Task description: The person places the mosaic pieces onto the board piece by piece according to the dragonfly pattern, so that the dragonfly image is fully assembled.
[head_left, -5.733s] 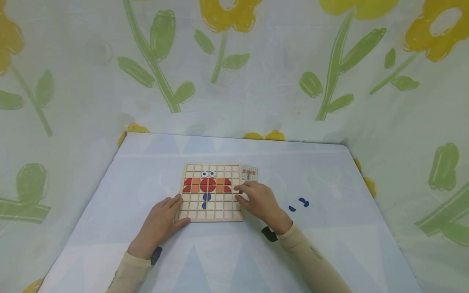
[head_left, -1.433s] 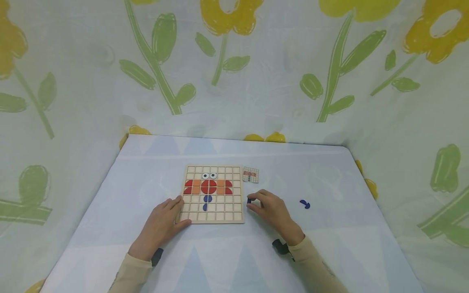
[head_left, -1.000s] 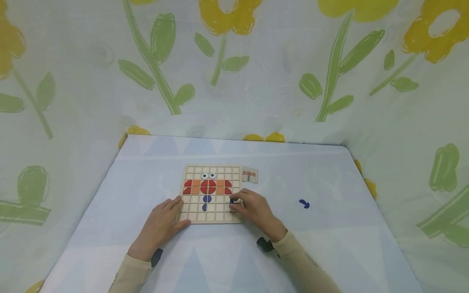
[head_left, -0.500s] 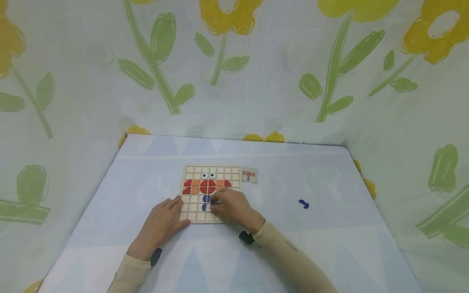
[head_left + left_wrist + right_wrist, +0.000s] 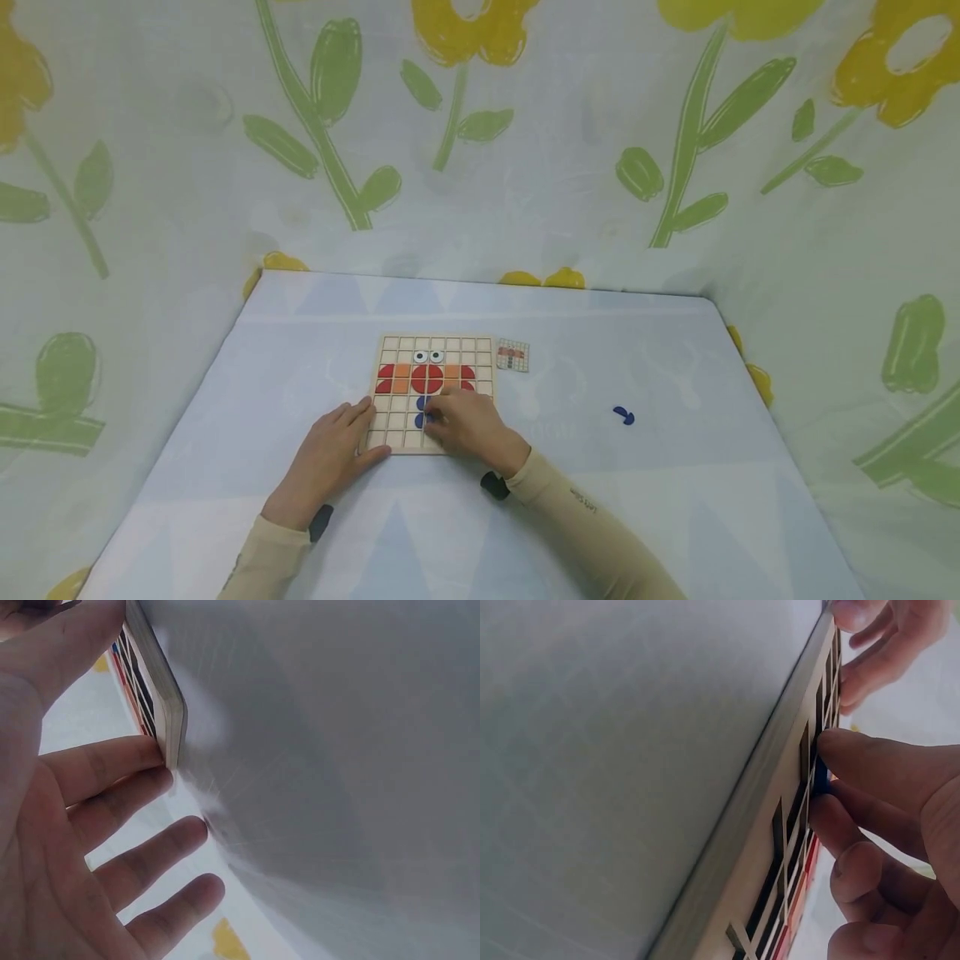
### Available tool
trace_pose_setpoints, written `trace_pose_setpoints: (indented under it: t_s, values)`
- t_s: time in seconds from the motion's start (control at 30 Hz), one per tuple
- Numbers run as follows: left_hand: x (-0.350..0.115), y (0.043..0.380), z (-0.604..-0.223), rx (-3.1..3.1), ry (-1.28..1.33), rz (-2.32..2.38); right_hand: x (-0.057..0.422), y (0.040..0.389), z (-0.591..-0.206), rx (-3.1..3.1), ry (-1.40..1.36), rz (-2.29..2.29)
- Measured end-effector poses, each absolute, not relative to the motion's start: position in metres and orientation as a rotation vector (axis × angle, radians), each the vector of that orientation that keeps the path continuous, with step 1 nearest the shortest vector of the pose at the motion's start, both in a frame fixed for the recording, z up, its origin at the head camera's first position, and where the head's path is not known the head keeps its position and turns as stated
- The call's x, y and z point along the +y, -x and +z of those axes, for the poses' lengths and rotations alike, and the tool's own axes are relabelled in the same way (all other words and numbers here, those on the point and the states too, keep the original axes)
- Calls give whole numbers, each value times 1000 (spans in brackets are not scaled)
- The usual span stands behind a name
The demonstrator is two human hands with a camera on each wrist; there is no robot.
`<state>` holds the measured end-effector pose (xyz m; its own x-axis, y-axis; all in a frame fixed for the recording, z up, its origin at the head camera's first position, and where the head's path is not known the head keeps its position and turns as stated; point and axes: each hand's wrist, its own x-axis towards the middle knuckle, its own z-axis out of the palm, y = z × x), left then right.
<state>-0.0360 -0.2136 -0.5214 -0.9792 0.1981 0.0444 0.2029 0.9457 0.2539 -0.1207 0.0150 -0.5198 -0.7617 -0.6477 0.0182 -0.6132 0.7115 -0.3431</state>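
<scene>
A wooden grid board (image 5: 392, 343) lies on the table, partly filled with red, orange and blue tiles and two eye tiles (image 5: 428, 357). My left hand (image 5: 318, 454) rests at the board's left side, fingers extended, fingertips and thumb touching its edge and near corner. Over the board's lower middle, my right hand (image 5: 472, 425) pinches a blue half-circle tile (image 5: 821, 776) between thumb and index finger, low at the grid. It sits just right of a blue tile (image 5: 419, 421) in the grid; the fingers partly cover it.
A small pattern card (image 5: 513, 356) lies by the board's upper right corner. Farther right on the table (image 5: 675, 500) are two loose blue half-circle tiles (image 5: 624, 415), close together. Flower-printed cloth hangs behind and along both sides.
My right hand has fetched a blue half-circle tile from the right of the table and carried it left onto the board's lower middle. The left hand has stayed put.
</scene>
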Motion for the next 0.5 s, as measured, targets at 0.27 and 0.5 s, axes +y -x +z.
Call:
trace_pose_setpoints:
  t_s: [0.27, 0.5]
  values:
    - [-213, 36, -520, -3085, 313, -398, 15, 120, -520, 2826, 1065, -487]
    - [-212, 37, -521, -3092, 312, -388, 13, 120, -521, 2836, 1061, -503]
